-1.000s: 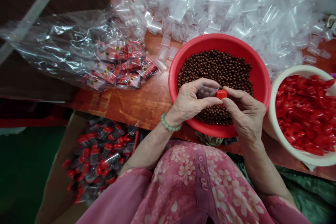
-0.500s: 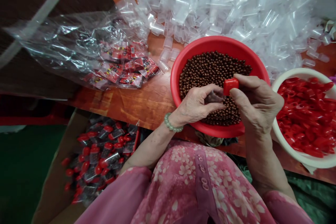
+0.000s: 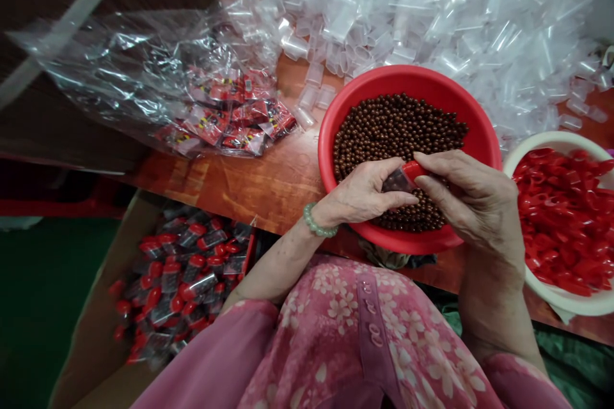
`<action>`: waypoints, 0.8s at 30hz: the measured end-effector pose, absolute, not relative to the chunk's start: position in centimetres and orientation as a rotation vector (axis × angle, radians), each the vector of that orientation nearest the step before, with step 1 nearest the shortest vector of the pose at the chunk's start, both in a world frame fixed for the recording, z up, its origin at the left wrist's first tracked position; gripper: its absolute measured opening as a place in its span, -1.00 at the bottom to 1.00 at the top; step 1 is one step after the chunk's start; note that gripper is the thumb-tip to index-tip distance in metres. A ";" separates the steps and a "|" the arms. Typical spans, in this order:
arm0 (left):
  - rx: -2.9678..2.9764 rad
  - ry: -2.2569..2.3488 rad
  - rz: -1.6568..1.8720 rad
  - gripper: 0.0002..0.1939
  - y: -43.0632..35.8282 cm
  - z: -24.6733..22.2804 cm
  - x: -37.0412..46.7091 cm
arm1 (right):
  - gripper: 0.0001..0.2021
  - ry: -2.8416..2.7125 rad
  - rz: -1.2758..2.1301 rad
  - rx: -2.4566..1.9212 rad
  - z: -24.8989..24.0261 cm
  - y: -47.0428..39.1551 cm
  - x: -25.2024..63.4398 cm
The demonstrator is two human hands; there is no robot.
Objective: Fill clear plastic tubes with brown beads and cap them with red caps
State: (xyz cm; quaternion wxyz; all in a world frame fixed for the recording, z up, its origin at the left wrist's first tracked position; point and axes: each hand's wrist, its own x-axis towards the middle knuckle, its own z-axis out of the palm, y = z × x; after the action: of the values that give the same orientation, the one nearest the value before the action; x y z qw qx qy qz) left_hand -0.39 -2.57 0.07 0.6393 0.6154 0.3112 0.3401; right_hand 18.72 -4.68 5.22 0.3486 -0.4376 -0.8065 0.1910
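Observation:
My left hand [image 3: 367, 192] grips a small clear plastic container [image 3: 396, 181] between thumb and fingers, tilted, with something dark showing through its wall. At the container's mouth sits a red cap [image 3: 413, 170], which my right hand [image 3: 472, 195] pinches between thumb and forefinger. Both hands hover over a red basin [image 3: 333, 121] of small brown balls [image 3: 393, 128]. To the right, a white basin [image 3: 518, 147] holds a heap of red caps [image 3: 561, 217].
Clear empty containers [image 3: 364, 13] are piled at the back of the wooden table [image 3: 230, 195]. A plastic bag [image 3: 139, 77] with red printed packets [image 3: 240, 115] lies at left. Below the table edge, a cardboard box [image 3: 103, 313] holds many red-capped containers [image 3: 177, 281].
My right hand has brought the red cap left and down onto the container's mouth, where a gap showed before. The view has shifted slightly.

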 end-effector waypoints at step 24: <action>1.026 0.569 0.801 -0.54 -2.0 -0.4 -0.2 | -0.27 -2.331 -0.327 -1.130 0.9 -4.7 15.6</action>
State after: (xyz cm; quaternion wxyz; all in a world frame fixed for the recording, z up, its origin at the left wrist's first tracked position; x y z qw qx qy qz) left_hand -0.21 -2.01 -0.39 0.7582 0.4707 0.2614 0.3676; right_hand 15.57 -4.72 0.95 0.2620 -0.4177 -0.8616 -0.1207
